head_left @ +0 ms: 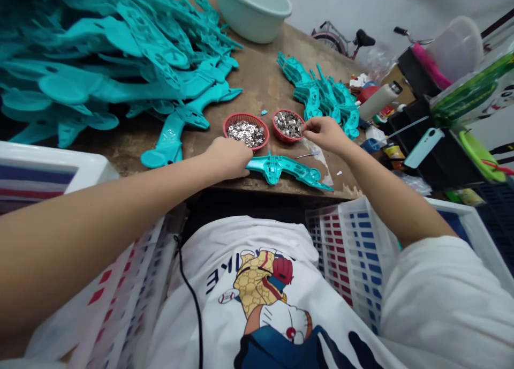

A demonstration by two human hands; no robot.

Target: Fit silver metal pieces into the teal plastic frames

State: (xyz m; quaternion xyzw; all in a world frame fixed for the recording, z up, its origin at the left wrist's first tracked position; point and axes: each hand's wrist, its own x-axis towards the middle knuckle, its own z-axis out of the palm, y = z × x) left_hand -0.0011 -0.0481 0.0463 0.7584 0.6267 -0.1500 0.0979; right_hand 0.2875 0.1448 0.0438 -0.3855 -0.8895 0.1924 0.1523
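My left hand (231, 157) is closed around the left end of a teal plastic part (273, 168), which lies lengthwise near the table's front edge. Its fingers are mostly hidden from above. Just behind that hand stands a red basket (265, 138) full of small shiny metal pieces (246, 133). My right hand (325, 133) reaches to the right rim of a second red basket (286, 140), which holds similar metal pieces (289, 123). Its thumb and fingertips are pinched together; whatever is between them is too small to make out. A thin screwdriver-like tool (307, 155) lies behind the teal part.
A large pile of teal parts (120, 53) covers the left of the table (261, 69). More teal parts (331, 98) lie at right. A pale basin (252, 10) stands at the back. Plastic crates (341, 251) flank my body. A bottle (379, 101) and clutter sit far right.
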